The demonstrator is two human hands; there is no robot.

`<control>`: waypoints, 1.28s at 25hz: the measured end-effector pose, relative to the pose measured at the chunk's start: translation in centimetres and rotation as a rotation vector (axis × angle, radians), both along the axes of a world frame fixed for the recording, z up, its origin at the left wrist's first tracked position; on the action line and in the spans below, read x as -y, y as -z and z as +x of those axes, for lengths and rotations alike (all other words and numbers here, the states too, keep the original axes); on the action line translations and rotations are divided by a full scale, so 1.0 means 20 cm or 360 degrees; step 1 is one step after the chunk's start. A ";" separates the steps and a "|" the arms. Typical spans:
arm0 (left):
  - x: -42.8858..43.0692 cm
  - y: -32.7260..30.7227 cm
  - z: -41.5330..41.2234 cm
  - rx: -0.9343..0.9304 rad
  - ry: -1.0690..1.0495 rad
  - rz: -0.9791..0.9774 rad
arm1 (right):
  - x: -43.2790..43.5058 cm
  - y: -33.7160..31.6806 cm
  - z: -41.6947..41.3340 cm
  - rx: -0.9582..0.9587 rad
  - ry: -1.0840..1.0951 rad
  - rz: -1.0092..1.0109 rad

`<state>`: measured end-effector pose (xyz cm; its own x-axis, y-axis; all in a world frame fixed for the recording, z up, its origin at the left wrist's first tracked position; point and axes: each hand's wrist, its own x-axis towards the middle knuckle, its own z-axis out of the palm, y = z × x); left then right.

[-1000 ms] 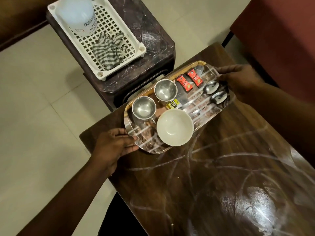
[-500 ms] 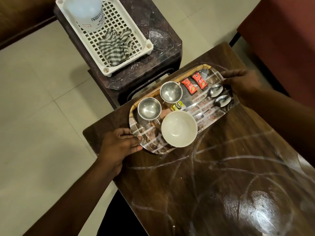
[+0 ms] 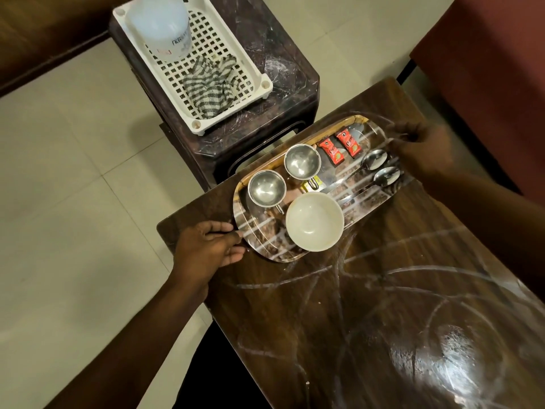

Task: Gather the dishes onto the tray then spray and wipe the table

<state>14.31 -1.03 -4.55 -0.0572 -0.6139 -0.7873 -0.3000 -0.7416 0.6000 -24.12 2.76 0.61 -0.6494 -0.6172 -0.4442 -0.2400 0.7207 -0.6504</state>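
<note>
A glossy oval tray (image 3: 267, 252) lies on the dark wooden table (image 3: 383, 320) near its far left corner. On it are a white bowl (image 3: 314, 221), two steel cups (image 3: 267, 188) (image 3: 302, 161), two spoons (image 3: 374, 159) (image 3: 386, 175), two red sachets (image 3: 331, 150) (image 3: 349, 143) and a yellow sachet (image 3: 312, 184). My left hand (image 3: 206, 249) grips the tray's near left end, thumb on the rim. My right hand (image 3: 421, 152), blurred, holds the far right end.
A dark stool (image 3: 280, 98) stands just beyond the table. It carries a white basket (image 3: 253, 72) with a spray bottle (image 3: 159, 25) and a striped cloth (image 3: 209, 87). Wipe streaks cover the tabletop. A red seat (image 3: 486, 69) is at the right.
The view has shifted a little. Both hands stay at the tray's ends, and the tray keeps its place on the table. The right hand is now blurred.
</note>
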 end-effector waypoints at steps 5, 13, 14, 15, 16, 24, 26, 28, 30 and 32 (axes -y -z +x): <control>-0.03 -0.52 0.17 0.0040 0.0062 -0.0162 | -0.22 -0.31 0.35 -0.0071 -0.0134 -0.0228; -0.18 -1.63 0.47 -0.0092 0.0238 -0.0513 | -0.56 -1.05 1.24 0.0244 0.0011 -0.0565; -0.16 -1.70 0.50 -0.0102 0.0296 -0.0545 | -0.59 -1.11 1.29 0.0244 0.0031 -0.0558; -0.12 -1.74 0.52 -0.0117 0.0345 -0.0588 | -0.60 -1.14 1.33 0.0265 0.0048 -0.0564; -0.08 -1.77 0.53 -0.0120 0.0389 -0.0630 | -0.60 -1.17 1.35 0.0272 0.0066 -0.0550; 0.50 -1.80 0.83 -0.0212 0.0492 -0.0693 | -0.20 -1.28 1.59 0.0165 0.0235 -0.0474; 0.65 -1.79 0.90 -0.0221 0.0549 -0.0649 | -0.05 -1.26 1.67 0.0162 0.0294 -0.0453; 0.80 -1.76 0.92 -0.0237 0.0667 -0.0602 | 0.08 -1.25 1.74 0.0133 0.0349 -0.0454; 0.96 -1.72 0.89 -0.0231 0.0771 -0.0587 | 0.21 -1.23 1.79 0.0173 0.0401 -0.0450; 1.11 -1.67 0.80 -0.0213 0.0849 -0.0602 | 0.32 -1.19 1.79 0.0198 0.0435 -0.0440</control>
<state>30.29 -23.26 28.92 -0.5119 -0.7069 -0.4881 -0.4724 -0.2430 0.8472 11.77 -3.68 24.46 -0.7579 -0.5365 -0.3711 0.0288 0.5407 -0.8407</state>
